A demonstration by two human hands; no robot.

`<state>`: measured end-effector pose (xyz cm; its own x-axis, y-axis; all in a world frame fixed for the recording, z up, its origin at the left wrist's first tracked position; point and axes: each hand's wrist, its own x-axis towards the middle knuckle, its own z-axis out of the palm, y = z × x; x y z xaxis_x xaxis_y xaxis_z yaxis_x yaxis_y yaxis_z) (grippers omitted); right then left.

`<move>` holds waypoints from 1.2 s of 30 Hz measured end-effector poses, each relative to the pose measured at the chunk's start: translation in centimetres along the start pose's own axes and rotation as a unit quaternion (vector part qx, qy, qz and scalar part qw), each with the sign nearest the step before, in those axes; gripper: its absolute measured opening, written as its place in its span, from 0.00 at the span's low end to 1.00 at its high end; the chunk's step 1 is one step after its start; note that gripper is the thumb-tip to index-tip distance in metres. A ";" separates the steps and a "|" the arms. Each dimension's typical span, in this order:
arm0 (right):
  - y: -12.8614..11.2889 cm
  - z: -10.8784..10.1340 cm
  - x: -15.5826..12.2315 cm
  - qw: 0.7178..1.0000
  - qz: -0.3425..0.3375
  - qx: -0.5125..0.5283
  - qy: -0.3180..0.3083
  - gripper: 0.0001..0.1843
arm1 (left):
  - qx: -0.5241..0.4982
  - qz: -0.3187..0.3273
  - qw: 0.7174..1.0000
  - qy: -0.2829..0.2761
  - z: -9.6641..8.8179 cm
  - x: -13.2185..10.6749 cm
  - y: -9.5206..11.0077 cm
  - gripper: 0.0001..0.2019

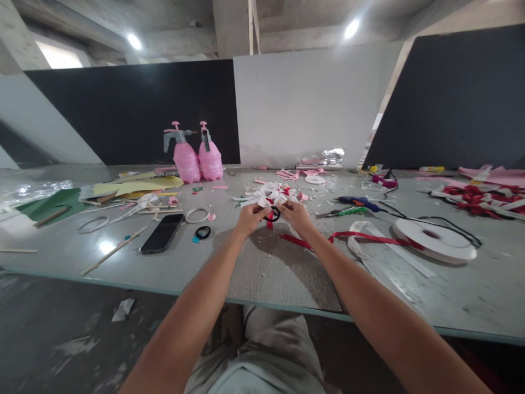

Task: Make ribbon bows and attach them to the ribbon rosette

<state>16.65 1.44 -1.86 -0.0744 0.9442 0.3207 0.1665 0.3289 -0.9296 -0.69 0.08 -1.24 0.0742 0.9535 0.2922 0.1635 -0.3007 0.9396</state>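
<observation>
Both my hands are closed in a pinch above the middle of the table. Between them is a black hair tie (272, 214), its loop facing me. My left hand (251, 218) grips its left side, and my right hand (296, 215) grips near its right side. White ribbon loops (268, 193) show just behind my fingers; I cannot tell which are attached to the tie and which lie beyond. A short red ribbon end (269, 221) hangs below the tie. Another red ribbon (361, 235) runs beneath my right forearm to a white spool (441, 241).
Left of my hands lie another black hair tie (203, 232), a white ring (197, 214) and a phone (163, 233). Pink spray bottles (186, 163) stand behind. To the right are a blue glue gun (360, 203), green-handled scissors (346, 211) and red and white ribbon bows (479, 200).
</observation>
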 end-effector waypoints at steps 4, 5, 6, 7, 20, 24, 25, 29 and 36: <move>-0.4 0.0 -0.3 0.999 -0.017 0.012 -0.039 0.20 | 0.002 0.005 1.000 0.009 0.0 -0.1 0.0 0.17; -0.5 0.0 -0.4 0.999 -0.016 0.004 -0.041 0.20 | 0.001 0.006 1.000 0.007 0.0 -0.1 0.0 0.17; -0.6 0.0 -0.5 0.999 -0.012 -0.002 -0.040 0.20 | -0.001 0.007 1.000 0.006 0.0 -0.1 0.0 0.18; -0.7 0.0 -0.5 0.999 -0.006 -0.002 -0.039 0.20 | -0.002 0.008 1.000 0.004 0.0 -0.1 0.0 0.18; -0.8 -0.1 -0.4 0.999 0.026 -0.038 -0.020 0.19 | 0.042 0.045 0.998 0.001 -0.1 0.0 -0.4 0.19; -1.5 -0.1 -0.7 0.998 0.007 -0.068 -0.011 0.17 | 0.062 0.052 0.997 0.002 -0.1 0.1 -0.4 0.20; -1.7 0.0 -0.8 0.997 0.003 -0.077 -0.005 0.16 | 0.068 0.052 0.996 0.003 -0.1 0.1 -0.4 0.20; -2.4 0.2 -1.0 0.995 -0.001 -0.099 0.007 0.16 | 0.067 0.048 0.996 0.013 -0.2 0.2 -0.5 0.20; -1.6 0.4 -0.7 0.997 -0.024 -0.074 0.017 0.15 | -0.003 0.031 0.999 0.014 0.1 0.1 -0.4 0.17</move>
<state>16.05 0.29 -0.69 -0.0522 0.9263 0.3732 0.3067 0.3705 -0.8767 -0.63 0.27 -1.58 0.0569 0.9334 0.3542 0.1544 -0.3587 0.9206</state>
